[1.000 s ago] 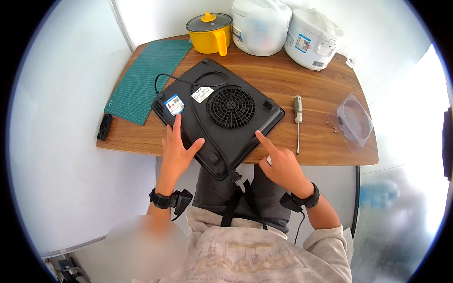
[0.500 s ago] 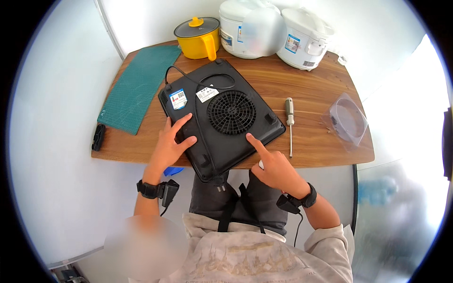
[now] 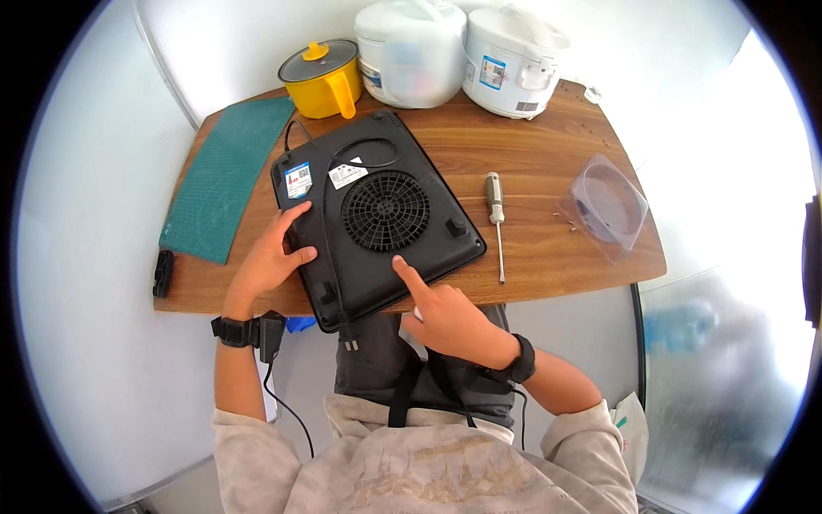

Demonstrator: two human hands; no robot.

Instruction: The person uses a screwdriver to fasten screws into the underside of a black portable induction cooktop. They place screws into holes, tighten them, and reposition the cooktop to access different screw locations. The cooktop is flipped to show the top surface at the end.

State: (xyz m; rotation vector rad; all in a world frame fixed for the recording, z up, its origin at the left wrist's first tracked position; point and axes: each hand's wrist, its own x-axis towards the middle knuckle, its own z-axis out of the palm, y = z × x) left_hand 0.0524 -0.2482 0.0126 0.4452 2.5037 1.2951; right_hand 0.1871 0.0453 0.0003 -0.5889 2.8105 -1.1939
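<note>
A black induction cooker point(image 3: 419, 265) lies upside down and turned askew on the wooden table, its near corner over the front edge. Its underside bears a round fan grille point(image 3: 385, 211), a white-and-blue label point(image 3: 298, 181) and small feet. A black power cord point(image 3: 324, 231) loops across it, the plug point(image 3: 349, 339) hanging past the near corner. My left hand point(image 3: 267, 261) rests on the cooker's left edge, fingers spread. My right hand point(image 3: 454, 321) extends its index finger to the casing just below the grille. Its other fingers are curled, with a small white thing showing there, too small to name.
A screwdriver point(image 3: 495, 206) lies right of the cooker, and a clear plastic tray point(image 3: 610, 206) with small bits beside it is farther right. At the back stand a yellow pot point(image 3: 321, 86) and two white rice cookers point(image 3: 411, 60). A green cutting mat point(image 3: 224, 180) covers the left side.
My view has shifted, so the table's things appear farther left. My right fingertip has moved left along the grille's near rim. My left hand stays on the cooker's edge.
</note>
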